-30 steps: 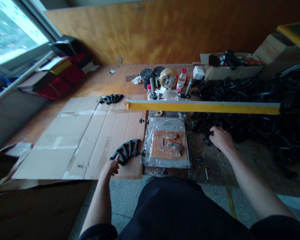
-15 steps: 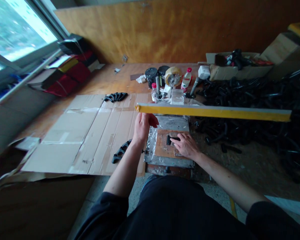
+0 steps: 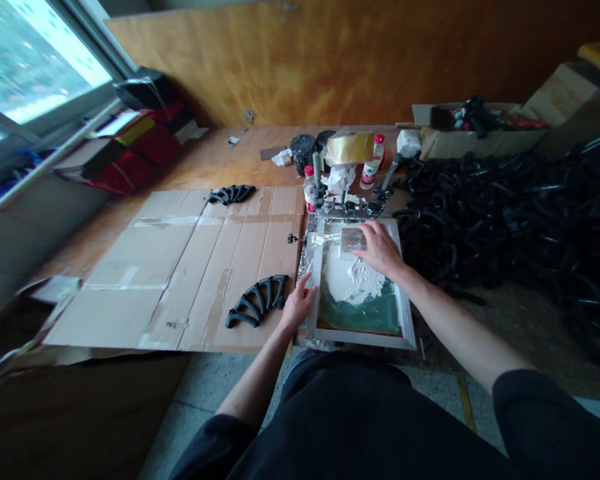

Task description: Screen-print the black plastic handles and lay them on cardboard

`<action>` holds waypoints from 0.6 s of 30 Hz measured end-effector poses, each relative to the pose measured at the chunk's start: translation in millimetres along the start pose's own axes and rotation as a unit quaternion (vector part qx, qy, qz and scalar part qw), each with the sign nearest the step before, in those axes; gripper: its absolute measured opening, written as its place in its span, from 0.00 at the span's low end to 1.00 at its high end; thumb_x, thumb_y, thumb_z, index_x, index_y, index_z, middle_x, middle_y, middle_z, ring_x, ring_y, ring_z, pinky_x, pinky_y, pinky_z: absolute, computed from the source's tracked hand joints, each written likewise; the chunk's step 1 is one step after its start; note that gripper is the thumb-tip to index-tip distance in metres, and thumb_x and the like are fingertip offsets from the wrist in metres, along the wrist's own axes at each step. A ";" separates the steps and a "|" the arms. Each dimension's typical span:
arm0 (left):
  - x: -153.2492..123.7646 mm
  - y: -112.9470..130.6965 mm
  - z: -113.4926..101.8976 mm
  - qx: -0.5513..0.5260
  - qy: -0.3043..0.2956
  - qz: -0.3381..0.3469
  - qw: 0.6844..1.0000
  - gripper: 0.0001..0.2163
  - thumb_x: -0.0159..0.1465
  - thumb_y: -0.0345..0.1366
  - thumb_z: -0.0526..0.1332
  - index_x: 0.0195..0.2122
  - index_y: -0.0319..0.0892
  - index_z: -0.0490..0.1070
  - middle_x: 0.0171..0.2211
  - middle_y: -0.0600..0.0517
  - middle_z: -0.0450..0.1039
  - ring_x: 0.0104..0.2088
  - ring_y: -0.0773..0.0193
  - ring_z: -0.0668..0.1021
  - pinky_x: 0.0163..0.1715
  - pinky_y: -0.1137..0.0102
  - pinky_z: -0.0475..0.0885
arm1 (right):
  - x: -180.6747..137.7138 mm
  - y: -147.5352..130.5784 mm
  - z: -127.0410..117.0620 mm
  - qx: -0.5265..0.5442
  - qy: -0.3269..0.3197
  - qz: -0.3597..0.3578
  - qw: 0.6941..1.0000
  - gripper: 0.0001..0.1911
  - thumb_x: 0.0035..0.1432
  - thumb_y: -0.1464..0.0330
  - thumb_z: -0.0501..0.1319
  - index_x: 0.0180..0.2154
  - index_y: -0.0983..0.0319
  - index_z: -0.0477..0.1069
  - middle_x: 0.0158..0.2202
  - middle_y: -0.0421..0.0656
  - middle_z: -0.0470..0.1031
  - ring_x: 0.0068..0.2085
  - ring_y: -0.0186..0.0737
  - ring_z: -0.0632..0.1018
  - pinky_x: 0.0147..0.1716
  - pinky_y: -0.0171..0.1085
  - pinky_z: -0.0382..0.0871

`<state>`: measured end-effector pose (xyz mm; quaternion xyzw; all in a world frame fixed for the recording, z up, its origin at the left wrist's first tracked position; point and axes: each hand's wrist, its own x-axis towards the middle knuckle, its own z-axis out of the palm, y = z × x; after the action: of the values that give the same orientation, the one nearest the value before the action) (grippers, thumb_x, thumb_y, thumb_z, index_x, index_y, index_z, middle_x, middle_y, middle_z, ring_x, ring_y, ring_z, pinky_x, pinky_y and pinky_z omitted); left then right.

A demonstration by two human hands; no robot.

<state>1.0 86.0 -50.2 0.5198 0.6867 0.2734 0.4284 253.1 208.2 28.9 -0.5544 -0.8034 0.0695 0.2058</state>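
A screen-printing frame (image 3: pixel 405 320) lies flat over the work plate, its green mesh smeared with thick white ink (image 3: pixel 347 277) in the upper half. My right hand (image 3: pixel 380 248) is closed around a flat, greyish scraper (image 3: pixel 351 240) on the mesh, near the frame's far end. At the frame's left side is my left hand (image 3: pixel 299 303), thumb and index finger apart and nothing seen in it; whether it touches the rim I cannot tell. Several black curved handle-like parts (image 3: pixel 257 300) lie fanned out on the cardboard just left of this hand. The plate beneath the frame is mostly hidden.
Flattened cardboard (image 3: pixel 180 267) covers the bench at left, with a second fan of black parts (image 3: pixel 231 194). Behind the frame stand clamp posts, a tape roll (image 3: pixel 350 148), bottles (image 3: pixel 370 170) and a black tub (image 3: pixel 303 153). A large heap of black parts (image 3: pixel 490 220) spreads at right.
The raised frame has come down flat over the plate, hiding the wooden board and black part. My right hand went from that part to the scraper; my left hand moved down toward me.
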 end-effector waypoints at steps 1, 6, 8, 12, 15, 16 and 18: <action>2.4 -1.8 -0.1 0.010 -0.005 0.002 1.000 0.27 0.65 0.49 0.56 0.64 0.49 0.62 0.28 0.54 0.72 0.26 0.67 0.73 0.28 0.74 0.64 | 2.3 -12.4 4.4 -0.001 -0.038 -0.008 0.999 0.23 0.54 0.68 0.67 0.51 0.64 0.70 0.50 0.52 0.72 0.51 0.52 0.73 0.49 0.46 0.68; 4.5 -5.9 -1.8 0.018 -0.019 -0.006 1.000 0.27 0.65 0.52 0.54 0.63 0.50 0.63 0.33 0.52 0.75 0.30 0.64 0.75 0.30 0.72 0.66 | -39.5 -31.0 8.7 -0.020 -0.140 -0.131 0.981 0.05 0.59 0.74 0.60 0.38 0.62 0.73 0.37 0.46 0.76 0.40 0.43 0.75 0.38 0.38 0.66; 4.1 -7.4 -0.4 0.014 -0.017 -0.007 1.000 0.27 0.65 0.52 0.55 0.63 0.50 0.64 0.33 0.51 0.75 0.32 0.63 0.75 0.31 0.72 0.66 | -60.2 -25.6 2.9 -0.004 -0.162 -0.233 0.959 0.09 0.57 0.78 0.58 0.37 0.62 0.73 0.36 0.44 0.76 0.39 0.41 0.75 0.38 0.36 0.65; 4.1 -6.9 1.5 0.013 -0.011 -0.014 1.000 0.25 0.65 0.51 0.55 0.61 0.48 0.66 0.33 0.51 0.75 0.32 0.63 0.76 0.30 0.72 0.66 | -68.3 -17.0 -5.3 0.035 -0.191 -0.294 0.936 0.08 0.53 0.78 0.60 0.34 0.61 0.73 0.32 0.41 0.76 0.36 0.38 0.75 0.35 0.34 0.64; 2.7 -2.4 -0.2 0.003 -0.005 -0.012 1.000 0.25 0.64 0.50 0.56 0.60 0.47 0.67 0.32 0.52 0.75 0.31 0.64 0.76 0.30 0.73 0.66 | -66.6 -18.5 0.9 0.026 -0.126 -0.235 0.963 0.09 0.55 0.77 0.60 0.36 0.61 0.74 0.35 0.42 0.77 0.38 0.40 0.76 0.36 0.35 0.66; 1.8 -0.4 -0.9 -0.002 -0.004 -0.011 1.000 0.25 0.64 0.50 0.57 0.60 0.47 0.67 0.31 0.52 0.75 0.30 0.64 0.75 0.30 0.73 0.67 | -69.7 -19.5 4.4 0.020 -0.102 -0.231 0.967 0.10 0.55 0.77 0.59 0.38 0.61 0.75 0.37 0.43 0.78 0.40 0.41 0.76 0.37 0.36 0.67; -0.2 3.5 -2.1 -0.009 0.001 -0.012 1.000 0.24 0.64 0.49 0.57 0.59 0.47 0.68 0.30 0.53 0.75 0.28 0.65 0.75 0.29 0.73 0.67 | -80.3 -20.7 10.2 0.016 -0.082 -0.255 0.963 0.14 0.56 0.78 0.57 0.42 0.63 0.75 0.42 0.46 0.78 0.42 0.41 0.77 0.39 0.37 0.68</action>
<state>0.9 87.0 -46.3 0.5076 0.6908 0.2743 0.4357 255.2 127.7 6.4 -0.3203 -0.9311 0.0728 0.1584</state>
